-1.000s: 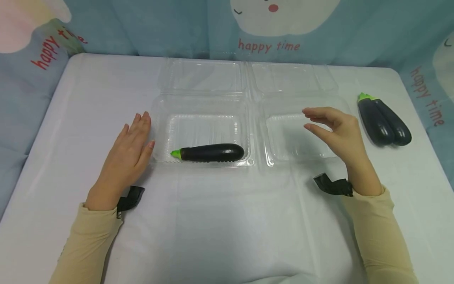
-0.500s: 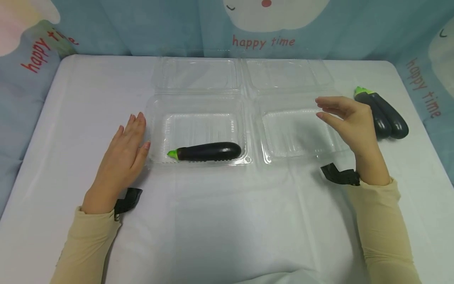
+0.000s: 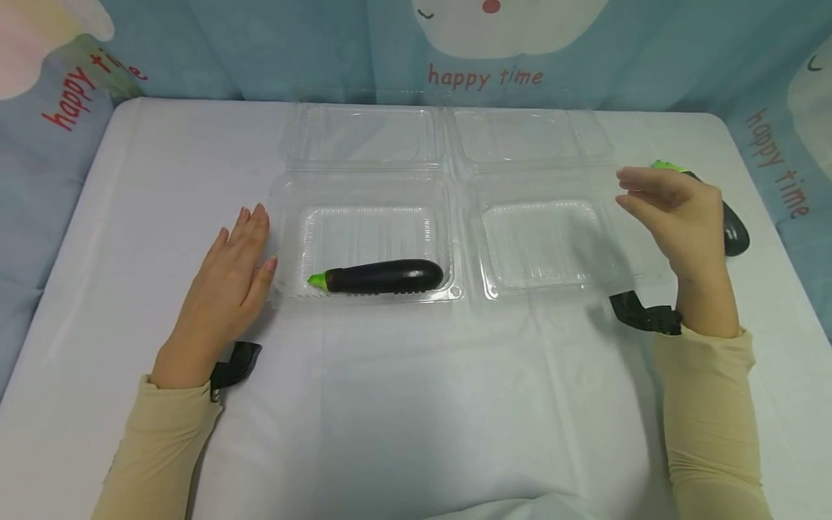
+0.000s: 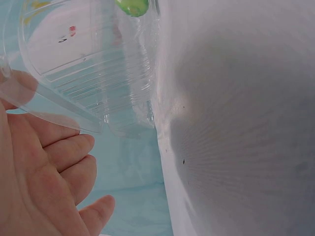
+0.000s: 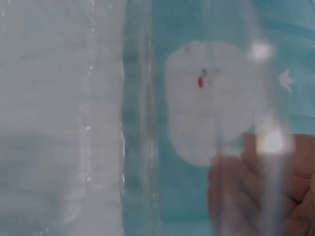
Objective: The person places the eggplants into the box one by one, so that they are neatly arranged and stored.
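Two clear plastic clamshell boxes lie side by side with lids folded back. The left box [image 3: 367, 231] has one dark eggplant [image 3: 390, 276] with a green stem along its front edge. My left hand [image 3: 224, 289] is at that box's left side, fingers straight; in the left wrist view part of the hand [image 4: 54, 172] shows through the clear rim. Above the right edge of the right box [image 3: 542, 242] is my right hand [image 3: 679, 217], fingers bent and parted from the thumb, nothing between them. It partly covers the eggplants [image 3: 736, 230] lying at the right.
A white cloth [image 3: 416, 404] covers the table. Blue curtain [image 3: 312, 50] with printed clouds and "happy time" lettering hangs behind and at both sides. Box lids [image 3: 367, 137] lie toward the back edge. Clear plastic shows across the right wrist view, in front of the hand.
My right hand has moved right, from over the right box to its right edge, and now overlaps the eggplants at the right. My left hand and the eggplant in the left box stay put.
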A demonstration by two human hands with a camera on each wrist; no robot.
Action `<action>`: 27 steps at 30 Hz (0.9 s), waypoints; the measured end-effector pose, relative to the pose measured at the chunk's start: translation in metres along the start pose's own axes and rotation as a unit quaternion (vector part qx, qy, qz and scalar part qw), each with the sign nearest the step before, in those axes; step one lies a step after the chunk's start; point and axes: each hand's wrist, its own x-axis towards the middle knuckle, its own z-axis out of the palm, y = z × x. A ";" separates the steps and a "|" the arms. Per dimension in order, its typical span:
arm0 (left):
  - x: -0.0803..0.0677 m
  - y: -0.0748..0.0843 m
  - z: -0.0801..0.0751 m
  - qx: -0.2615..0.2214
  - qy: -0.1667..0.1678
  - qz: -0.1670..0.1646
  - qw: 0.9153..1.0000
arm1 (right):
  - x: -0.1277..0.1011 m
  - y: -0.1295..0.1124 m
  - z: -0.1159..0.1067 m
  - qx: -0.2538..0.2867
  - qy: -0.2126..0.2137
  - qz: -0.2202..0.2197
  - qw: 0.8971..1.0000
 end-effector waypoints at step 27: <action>0.000 0.000 0.000 0.001 0.005 0.002 1.000 | 0.008 0.026 -0.039 -0.015 0.065 0.100 0.993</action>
